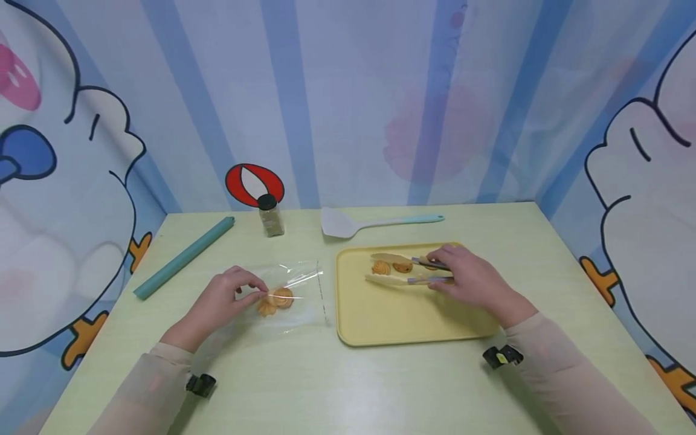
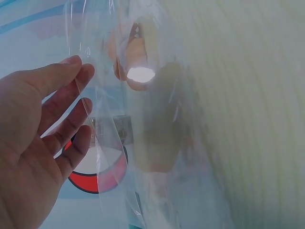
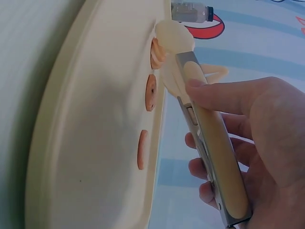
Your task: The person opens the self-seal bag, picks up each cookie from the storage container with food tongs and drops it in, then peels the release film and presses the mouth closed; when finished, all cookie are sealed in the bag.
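Observation:
My left hand [image 1: 217,299] pinches the edge of a clear plastic bag [image 1: 309,317] between thumb and index finger; the other fingers curve loosely in the left wrist view. Inside the bag lie a couple of golden cookies [image 1: 281,298]. On the right, my right hand [image 1: 475,275] grips food tongs [image 3: 217,162] by the handle, over the yellow tray [image 1: 408,323]. The tongs' jaws are spread, one on each side of a swirled cookie [image 1: 381,267] and a round dotted cookie [image 1: 403,267]. A third cookie [image 3: 142,150] lies nearer the hand, partly hidden in the head view.
A teal rolling pin-like tube [image 1: 185,258] lies at the left. Behind the bag stands a small black-capped jar [image 1: 270,219]. A spatula [image 1: 375,223] with a pale blue handle lies behind the tray. A cartoon-printed curtain [image 1: 353,109] encloses the table.

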`<state>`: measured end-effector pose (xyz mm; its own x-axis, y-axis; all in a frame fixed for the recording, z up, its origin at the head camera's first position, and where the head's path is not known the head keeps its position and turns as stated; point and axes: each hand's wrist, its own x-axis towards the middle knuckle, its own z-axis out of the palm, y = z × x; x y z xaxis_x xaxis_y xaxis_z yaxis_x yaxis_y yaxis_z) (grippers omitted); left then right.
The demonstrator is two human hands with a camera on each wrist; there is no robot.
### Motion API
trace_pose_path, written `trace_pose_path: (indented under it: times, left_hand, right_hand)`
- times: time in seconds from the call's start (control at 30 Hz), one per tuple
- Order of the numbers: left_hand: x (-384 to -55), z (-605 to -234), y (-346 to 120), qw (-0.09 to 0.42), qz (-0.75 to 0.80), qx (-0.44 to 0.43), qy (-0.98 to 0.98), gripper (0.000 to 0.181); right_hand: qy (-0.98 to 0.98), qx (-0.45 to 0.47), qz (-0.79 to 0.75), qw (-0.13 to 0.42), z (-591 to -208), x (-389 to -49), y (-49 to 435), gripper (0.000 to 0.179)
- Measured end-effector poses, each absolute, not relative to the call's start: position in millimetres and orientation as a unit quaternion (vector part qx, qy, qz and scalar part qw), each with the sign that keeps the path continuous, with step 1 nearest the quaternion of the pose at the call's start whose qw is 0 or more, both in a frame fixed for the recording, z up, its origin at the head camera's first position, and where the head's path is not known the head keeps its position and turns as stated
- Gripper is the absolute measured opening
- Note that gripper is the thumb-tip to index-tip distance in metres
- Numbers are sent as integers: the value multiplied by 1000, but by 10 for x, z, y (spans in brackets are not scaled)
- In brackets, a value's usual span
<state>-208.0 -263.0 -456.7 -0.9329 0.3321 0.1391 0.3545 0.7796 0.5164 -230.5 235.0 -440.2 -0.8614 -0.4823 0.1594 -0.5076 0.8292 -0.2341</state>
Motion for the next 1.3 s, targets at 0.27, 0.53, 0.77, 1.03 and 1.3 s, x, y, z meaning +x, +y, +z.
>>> trace_pose_path:
  times: [0.27,0.53,0.77,1.03,1.3]
  left_hand:
    - [-2076,-4574,-2624,19,-276,-181,-944,11]
    - [-2068,-4560,-2624,18,-277,-178,-944,11]
    - [-2076,-4553,-2611,17,-273,-172,-946,11]
    - [-2078,-4534,-2608,22,-277,-174,-945,11]
    - [-2074,-4528,-2629,32,-280,-181,-942,12]
  right_hand:
    - [-955,256,140,53,-4432,-2286,2323,47]
    - [-952,258,150,68,-4461,-2252,2310,46]
    - [-941,286,157,90,-4458,-2215,2229,45]
    - [-929,310,167,117,-4431,-2195,2079,45]
    - [-916,338,189,101,-4415,-2175,1806,43]
